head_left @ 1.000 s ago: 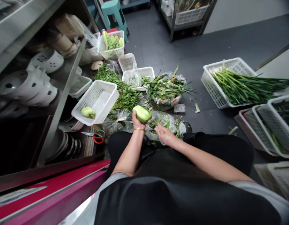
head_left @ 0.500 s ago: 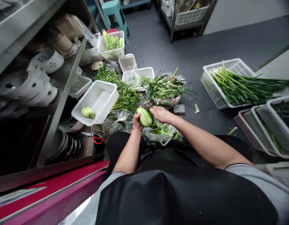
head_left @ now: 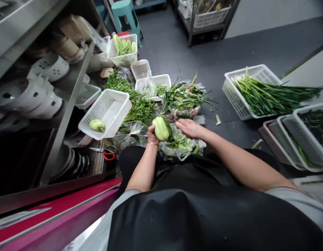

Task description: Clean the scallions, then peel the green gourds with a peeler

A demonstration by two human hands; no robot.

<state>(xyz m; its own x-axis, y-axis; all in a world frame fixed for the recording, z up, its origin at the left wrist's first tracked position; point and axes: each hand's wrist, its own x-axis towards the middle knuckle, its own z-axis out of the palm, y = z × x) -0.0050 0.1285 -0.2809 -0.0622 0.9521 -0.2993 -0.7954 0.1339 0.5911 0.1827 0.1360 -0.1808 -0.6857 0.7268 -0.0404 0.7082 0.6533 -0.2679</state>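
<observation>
My left hand [head_left: 151,135] is wrapped round a green eggplant [head_left: 162,129], held up in front of my lap. Pale peeled strips run down it, with darker green skin left at its right side. My right hand [head_left: 190,128] is closed, just right of the eggplant and apart from it. It grips a peeler that is mostly hidden by the fingers. Below the hands lies a clear plastic bag [head_left: 182,153] with green peelings [head_left: 181,142]. To the left, a pale peeled eggplant [head_left: 97,125] rests in a white plastic basket [head_left: 119,115].
Red-handled scissors [head_left: 108,155] lie left of my knee. Leafy greens [head_left: 140,109], a heap of scallion trimmings [head_left: 186,99] and a basket of green beans [head_left: 161,90] are ahead. Right stand a basket of garlic chives [head_left: 273,94] and stacked baskets [head_left: 284,143]. A metal shelf [head_left: 69,108] borders the left.
My right hand has drawn back to the right, away from the eggplant. The eggplant has turned in my left hand, showing more pale peeled surface. The whole view has shifted slightly.
</observation>
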